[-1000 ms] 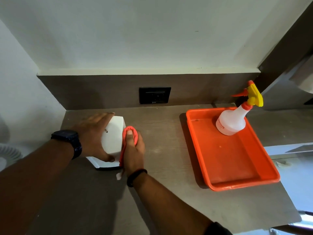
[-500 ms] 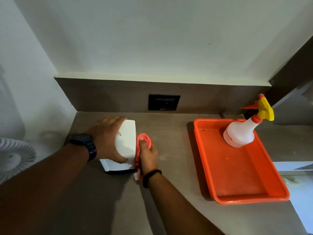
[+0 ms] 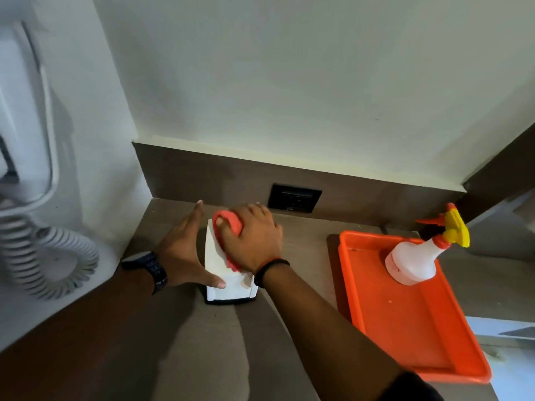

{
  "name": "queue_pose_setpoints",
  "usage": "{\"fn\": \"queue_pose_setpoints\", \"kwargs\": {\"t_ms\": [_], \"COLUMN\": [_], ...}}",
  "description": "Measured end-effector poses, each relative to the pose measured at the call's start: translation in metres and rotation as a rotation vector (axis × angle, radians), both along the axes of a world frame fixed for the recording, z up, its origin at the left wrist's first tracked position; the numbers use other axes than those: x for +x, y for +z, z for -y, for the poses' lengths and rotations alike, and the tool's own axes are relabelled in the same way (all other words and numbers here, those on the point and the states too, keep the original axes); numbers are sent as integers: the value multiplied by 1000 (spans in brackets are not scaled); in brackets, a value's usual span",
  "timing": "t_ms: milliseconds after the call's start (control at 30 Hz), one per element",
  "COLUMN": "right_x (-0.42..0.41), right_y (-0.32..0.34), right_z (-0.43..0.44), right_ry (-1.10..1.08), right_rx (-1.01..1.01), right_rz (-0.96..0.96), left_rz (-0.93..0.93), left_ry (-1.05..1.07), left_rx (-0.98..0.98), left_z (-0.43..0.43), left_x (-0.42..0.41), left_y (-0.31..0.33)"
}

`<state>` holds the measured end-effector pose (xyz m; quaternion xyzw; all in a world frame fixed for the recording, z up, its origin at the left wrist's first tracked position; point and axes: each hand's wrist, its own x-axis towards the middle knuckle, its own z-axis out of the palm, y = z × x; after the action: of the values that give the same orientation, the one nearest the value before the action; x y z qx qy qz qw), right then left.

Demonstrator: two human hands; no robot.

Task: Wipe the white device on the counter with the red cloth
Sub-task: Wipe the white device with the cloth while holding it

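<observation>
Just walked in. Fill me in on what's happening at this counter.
A person is wiping a white device on the counter. The left hand steadies its left side, fingers flat against it. The right hand presses a red cloth onto the top. To the right, a spray bottle stands untouched in an orange tray.

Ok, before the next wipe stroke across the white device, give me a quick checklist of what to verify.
1. Red cloth under right hand, on the white device: ok.
2. Left hand bracing the device's left side: ok.
3. Device base flat on the counter: ok.
4. Orange tray and spray bottle apart from the stroke path: ok.
5. Remaining dirt on the device: cannot tell.
</observation>
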<state>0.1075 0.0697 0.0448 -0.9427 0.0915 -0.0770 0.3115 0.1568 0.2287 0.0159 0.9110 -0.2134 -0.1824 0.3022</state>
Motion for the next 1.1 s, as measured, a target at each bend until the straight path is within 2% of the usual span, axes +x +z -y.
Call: {"fn": "queue_pose_setpoints", "kwargs": {"t_ms": [67, 233, 367, 600, 733, 867, 933, 1100], "right_x": [2, -8, -21, 1, 0, -22, -28, -14], "right_y": [-3, -7, -10, -7, -8, -15, -18, -14], "right_z": [-1, -5, 6, 12, -1, 11, 22, 28], "right_ry": [94, 120, 194, 75, 159, 233, 235, 140], "right_rx": [-168, -231, -300, -170, -285, -343, -316, -179], "right_rz": [-90, -33, -6, -102, -31, 57, 65, -62], "left_rz": [-14, -65, -98, -65, -83, -64, -56, -43], "left_ry": [-16, -110, -114, -53, -3, -39, -29, -14], "left_rx": [-19, -107, -50, -64, -92, -77, -69, -66], "left_z": [0, 18, 20, 27, 24, 26, 27, 29], "left_x": [1, -4, -6, -11, -13, -12, -12, -14], "left_y": [1, 5, 12, 12, 9, 6, 7, 10]}}
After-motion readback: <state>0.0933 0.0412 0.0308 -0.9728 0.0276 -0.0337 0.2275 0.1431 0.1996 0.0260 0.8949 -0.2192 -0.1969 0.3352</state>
